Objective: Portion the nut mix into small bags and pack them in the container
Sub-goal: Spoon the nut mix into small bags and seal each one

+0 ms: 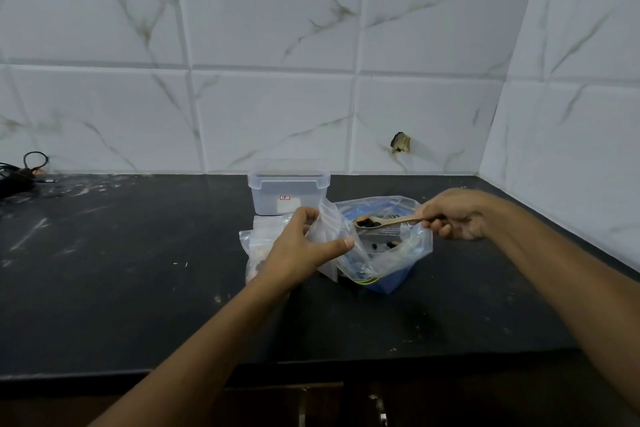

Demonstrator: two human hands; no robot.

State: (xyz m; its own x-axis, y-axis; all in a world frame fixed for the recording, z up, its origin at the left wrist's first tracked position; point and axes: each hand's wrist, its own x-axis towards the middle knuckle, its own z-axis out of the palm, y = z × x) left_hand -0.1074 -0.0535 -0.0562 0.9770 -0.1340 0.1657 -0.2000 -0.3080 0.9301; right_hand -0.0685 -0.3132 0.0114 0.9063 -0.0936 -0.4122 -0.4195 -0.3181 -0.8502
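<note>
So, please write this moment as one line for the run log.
left hand: holds small bag open | right hand: holds spoon with nuts over big bag | container: behind

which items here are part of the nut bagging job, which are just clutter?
Job:
- small bag, held by left hand
- wooden spoon loaded with mix, held by right hand
- large nut mix bag
- clear container
- bags already filled

Clutter:
- black cable at far left of countertop
</note>
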